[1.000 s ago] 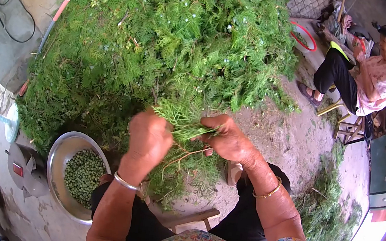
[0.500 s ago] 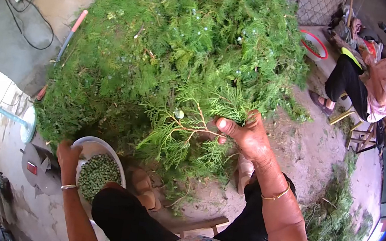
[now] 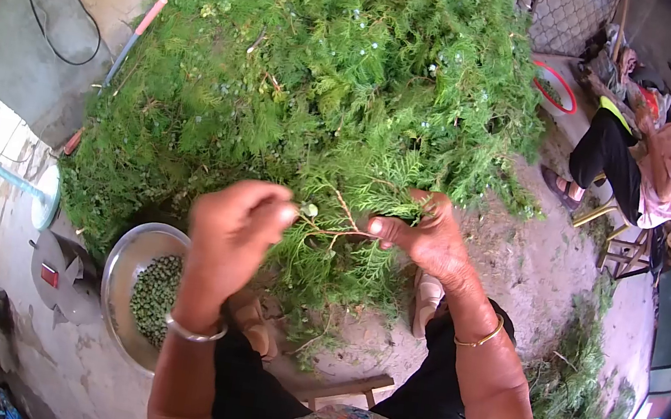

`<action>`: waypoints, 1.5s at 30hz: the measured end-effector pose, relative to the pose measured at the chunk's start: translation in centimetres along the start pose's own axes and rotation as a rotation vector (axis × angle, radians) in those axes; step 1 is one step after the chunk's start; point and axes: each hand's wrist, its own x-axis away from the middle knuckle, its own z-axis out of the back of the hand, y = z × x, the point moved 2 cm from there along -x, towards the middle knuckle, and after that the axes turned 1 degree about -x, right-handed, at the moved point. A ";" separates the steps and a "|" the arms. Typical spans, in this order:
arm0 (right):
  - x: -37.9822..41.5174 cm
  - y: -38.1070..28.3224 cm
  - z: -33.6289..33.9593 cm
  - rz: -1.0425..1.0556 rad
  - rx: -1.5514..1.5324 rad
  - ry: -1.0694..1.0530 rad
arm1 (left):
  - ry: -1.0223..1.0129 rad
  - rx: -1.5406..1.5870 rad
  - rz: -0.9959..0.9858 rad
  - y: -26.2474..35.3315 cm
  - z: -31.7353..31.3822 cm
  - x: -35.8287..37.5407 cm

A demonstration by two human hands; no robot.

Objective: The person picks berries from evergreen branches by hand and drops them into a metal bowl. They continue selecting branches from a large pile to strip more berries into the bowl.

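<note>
My right hand [image 3: 430, 238] pinches a green cypress sprig [image 3: 340, 227] by its reddish stem, between thumb and fingers. A small round pale-green cone [image 3: 309, 209] sits on the sprig's left side. Right beside that cone is my left hand [image 3: 236, 234], its fingers curled and slightly blurred, with thumb and forefinger tips a little apart. Below the left hand stands a metal basin [image 3: 120, 278] holding many small green cones [image 3: 156, 297], partly hidden by the left forearm.
A large heap of cypress branches [image 3: 328, 80] lies in front. Beside it rest a pink-handled tool [image 3: 140, 28] and a fan [image 3: 46, 196]. At right, a person [image 3: 660, 161] sits near a red-rimmed bowl [image 3: 569, 101]. More cuttings [image 3: 576, 389] lie on the floor.
My left hand has moved up and right from the basin's rim to the cone on the sprig. My right hand keeps its hold, almost still.
</note>
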 end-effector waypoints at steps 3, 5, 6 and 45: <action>-0.1 -0.2 -0.2 -0.006 -0.009 -0.016 | -0.140 0.050 -0.014 -3.4 -4.5 -1.2; -0.1 0.8 0.0 0.028 0.053 -0.004 | -0.195 0.016 0.032 -4.6 -5.3 -1.0; -0.1 0.7 -0.1 0.075 0.151 -0.031 | -0.274 0.046 0.127 -4.9 -5.4 -0.8; 0.4 1.8 2.7 0.027 -0.481 0.301 | -0.200 0.936 0.504 -5.2 -6.9 -0.2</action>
